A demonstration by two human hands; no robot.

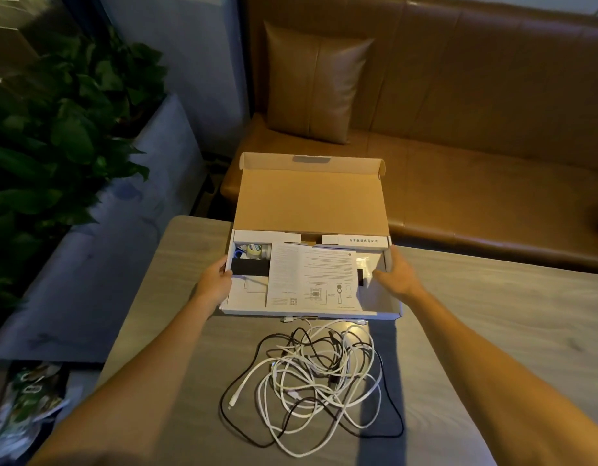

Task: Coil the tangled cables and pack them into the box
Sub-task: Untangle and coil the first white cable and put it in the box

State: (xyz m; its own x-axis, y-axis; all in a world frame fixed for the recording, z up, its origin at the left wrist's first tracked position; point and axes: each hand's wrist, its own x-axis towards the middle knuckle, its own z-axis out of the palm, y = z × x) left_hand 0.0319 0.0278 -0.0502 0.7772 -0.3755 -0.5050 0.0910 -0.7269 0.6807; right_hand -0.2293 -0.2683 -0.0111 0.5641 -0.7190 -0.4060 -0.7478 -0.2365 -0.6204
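A flat cardboard box [311, 312] lies open on the table, its brown lid [311, 200] standing up at the back. Inside it are a printed instruction sheet [314, 280], a black strip and a small roll of tape [253, 253]. My left hand [215, 282] grips the box's left wall, thumb inside. My right hand [396, 274] holds the right wall, fingers curled over the rim. A tangle of white and black cables [319, 375] lies loose on the table just in front of the box, touched by neither hand.
The grey wooden table [492, 331] stretches to the right. A brown leather sofa [475, 156] with a cushion [312, 85] stands behind it. Green plants [55, 136] fill the left. A printed bag [28, 408] lies low at the left.
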